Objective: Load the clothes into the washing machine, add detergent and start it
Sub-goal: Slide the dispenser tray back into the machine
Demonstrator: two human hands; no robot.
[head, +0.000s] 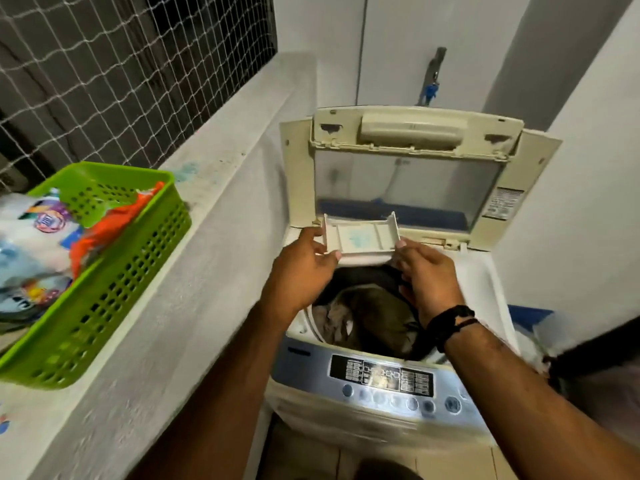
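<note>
A top-loading washing machine [388,410] stands in front of me with its lid [408,178] raised upright. Dark clothes [370,313] fill the drum. Above the drum's back rim I hold a white detergent drawer [360,235] with a faint blue stain inside. My left hand [304,261] grips its left end and my right hand [426,271] grips its right end. A black band circles my right wrist. The control panel [381,374] with a row of round buttons runs along the machine's front.
A green plastic basket [114,289] with detergent packets [31,237] sits on the grey concrete ledge [194,271] to the left. Netting covers the window behind it. A tap [433,77] is on the white wall behind the machine. Dark bags lie at the right.
</note>
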